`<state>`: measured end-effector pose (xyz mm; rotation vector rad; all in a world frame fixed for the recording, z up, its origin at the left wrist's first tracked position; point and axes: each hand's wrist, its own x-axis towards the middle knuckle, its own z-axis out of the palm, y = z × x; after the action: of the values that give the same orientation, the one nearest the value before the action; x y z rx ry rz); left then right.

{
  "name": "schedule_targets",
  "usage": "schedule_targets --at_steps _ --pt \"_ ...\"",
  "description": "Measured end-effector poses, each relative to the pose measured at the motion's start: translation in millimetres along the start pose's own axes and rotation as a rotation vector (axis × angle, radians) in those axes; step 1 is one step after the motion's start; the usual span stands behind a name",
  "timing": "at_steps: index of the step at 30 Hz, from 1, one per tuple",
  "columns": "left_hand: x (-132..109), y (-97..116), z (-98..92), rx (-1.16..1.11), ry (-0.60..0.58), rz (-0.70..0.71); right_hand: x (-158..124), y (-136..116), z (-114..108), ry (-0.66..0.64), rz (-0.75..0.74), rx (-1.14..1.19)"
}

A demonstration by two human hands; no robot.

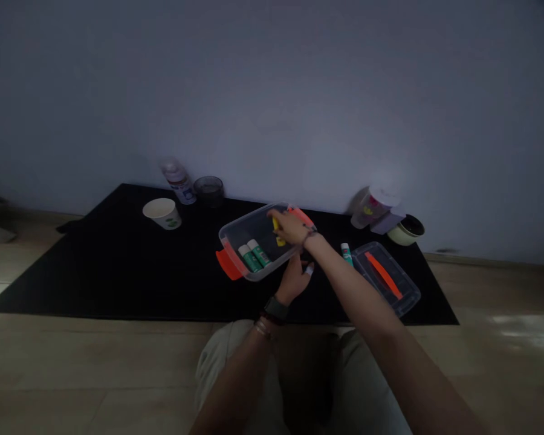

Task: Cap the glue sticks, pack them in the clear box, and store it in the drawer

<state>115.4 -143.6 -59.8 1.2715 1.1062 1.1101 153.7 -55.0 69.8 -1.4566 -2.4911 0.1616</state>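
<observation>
A clear plastic box [272, 263] with orange end latches sits on the black mat, uncovered. Two green glue sticks [250, 258] with white caps lie side by side in its left part. My right hand [290, 227] reaches into the box's right side, fingers closed around a small yellow object [275, 223] whose kind I cannot make out. Against the near right wall of the box is my left hand [294, 279], gripping its edge; the fingers are partly hidden. To the right, another green glue stick [346, 254] lies beside the clear lid [403, 284] with its orange handle.
At the back left stand a white paper cup [161, 210], a spray can [179, 181] and a dark glass bowl [209, 191]. Toward the back right are a clear cup [367, 208], a pale box [388, 219] and a round cream pot [404, 234]. A wall [272, 109] rises behind the mat.
</observation>
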Motion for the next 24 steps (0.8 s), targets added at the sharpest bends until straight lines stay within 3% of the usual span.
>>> schedule_targets --at_steps 2,5,8,10,13,18,22,24 --pt "2 1 -1.1 0.01 0.056 -0.013 -27 14 -20 0.129 -0.006 0.106" --pt "1 8 -1.1 0.01 0.062 -0.021 -78 42 -37 0.331 0.218 0.236" --pt "-2 11 4.6 -0.01 -0.033 0.023 -121 63 -26 0.278 0.436 0.279" --pt "-7 8 10.6 0.001 -0.111 0.06 -136 68 -8 0.201 0.473 0.344" --pt "-13 0 18.5 -0.001 -0.245 0.037 -143 71 16 0.137 0.427 0.473" --pt "-16 1 24.4 -0.124 -0.381 -0.088 -142 76 33 0.168 0.422 0.599" --pt "-18 8 21.5 -0.275 -0.473 -0.238 -144 86 35 0.184 0.388 0.639" --pt "-27 9 15.0 -0.336 -0.536 -0.334 -146 103 25 0.26 0.384 0.597"
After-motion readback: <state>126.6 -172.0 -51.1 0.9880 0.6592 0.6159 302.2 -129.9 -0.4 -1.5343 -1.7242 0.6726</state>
